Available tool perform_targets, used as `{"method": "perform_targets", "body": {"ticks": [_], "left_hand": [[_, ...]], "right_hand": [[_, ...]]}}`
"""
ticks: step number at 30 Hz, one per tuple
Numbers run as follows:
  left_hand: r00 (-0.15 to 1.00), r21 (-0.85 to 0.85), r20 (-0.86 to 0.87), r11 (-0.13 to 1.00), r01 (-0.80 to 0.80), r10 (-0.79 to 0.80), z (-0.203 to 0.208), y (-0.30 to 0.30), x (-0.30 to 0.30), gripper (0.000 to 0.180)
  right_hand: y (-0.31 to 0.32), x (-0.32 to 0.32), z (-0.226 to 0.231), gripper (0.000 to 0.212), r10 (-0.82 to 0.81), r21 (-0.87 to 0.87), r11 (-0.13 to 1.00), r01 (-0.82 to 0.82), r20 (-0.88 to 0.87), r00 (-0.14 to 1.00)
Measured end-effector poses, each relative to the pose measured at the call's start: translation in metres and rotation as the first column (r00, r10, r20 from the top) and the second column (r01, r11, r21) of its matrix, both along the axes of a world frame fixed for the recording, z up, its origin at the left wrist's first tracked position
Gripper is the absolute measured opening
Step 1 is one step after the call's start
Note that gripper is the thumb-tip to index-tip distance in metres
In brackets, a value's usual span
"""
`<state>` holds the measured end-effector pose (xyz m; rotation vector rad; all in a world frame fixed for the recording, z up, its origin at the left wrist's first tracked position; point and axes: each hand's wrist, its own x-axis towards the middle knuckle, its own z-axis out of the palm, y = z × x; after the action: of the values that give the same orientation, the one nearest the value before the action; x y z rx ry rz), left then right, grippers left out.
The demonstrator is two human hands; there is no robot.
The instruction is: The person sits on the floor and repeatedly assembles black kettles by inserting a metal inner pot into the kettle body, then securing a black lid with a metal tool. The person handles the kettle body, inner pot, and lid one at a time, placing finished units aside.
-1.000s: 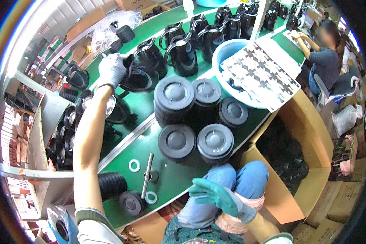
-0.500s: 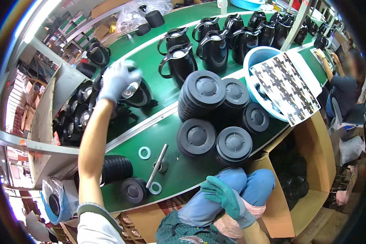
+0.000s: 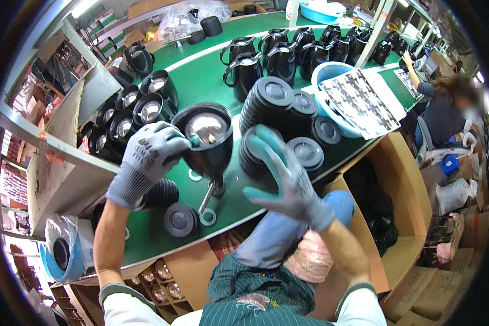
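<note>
My gloved left hand [image 3: 155, 149] is closed on the rim of a black jug body [image 3: 221, 155], which is held bottom-up over the green bench. A silvery rounded liner [image 3: 206, 127] shows inside its wide opening. My right hand [image 3: 288, 182], in a grey-green glove, is open with fingers spread, to the right of the jug and in front of stacked black round discs [image 3: 271, 92]. Below the jug lie a metal rod [image 3: 205, 200], a pale ring [image 3: 207, 217] and a single black disc [image 3: 180, 220]. More bottom-up jug bodies [image 3: 153, 111] crowd the left side.
Upright black jugs [image 3: 244, 76] line the far bench. A light-blue tub [image 3: 323, 73] with a patterned sheet [image 3: 358, 100] on top stands right of the discs. An open cardboard box [image 3: 413, 195] sits by my right knee. A co-worker [image 3: 445, 117] is at the far right.
My left hand has come from the jug group at the left toward the middle, bringing one jug body. My right hand has risen from my lap and spread its fingers.
</note>
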<state>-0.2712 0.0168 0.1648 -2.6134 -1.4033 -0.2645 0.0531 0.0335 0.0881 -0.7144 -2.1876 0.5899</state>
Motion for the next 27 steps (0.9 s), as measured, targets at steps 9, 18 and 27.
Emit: {"method": "perform_targets", "body": {"ticks": [9,18,27], "left_hand": [[0.857,-0.103,0.515,0.992,0.076,-0.012,-0.03,-0.099,0.013,0.06],[0.3,-0.405,0.868,0.914,-0.032,0.396,-0.183,-0.165,0.048,0.063],[-0.096,-0.624,0.658,0.612,0.486,0.747,-0.257,-0.151,0.013,0.058]], "right_hand": [[-0.052,0.028,-0.014,0.054,0.252,-0.304,0.911,-0.277,-0.119,0.96],[-0.113,0.027,-0.014,0.081,-0.311,-0.818,0.574,-0.035,-0.258,0.915],[-0.065,0.003,-0.017,0.031,0.243,-0.615,0.657,-0.436,-0.375,0.895]]}}
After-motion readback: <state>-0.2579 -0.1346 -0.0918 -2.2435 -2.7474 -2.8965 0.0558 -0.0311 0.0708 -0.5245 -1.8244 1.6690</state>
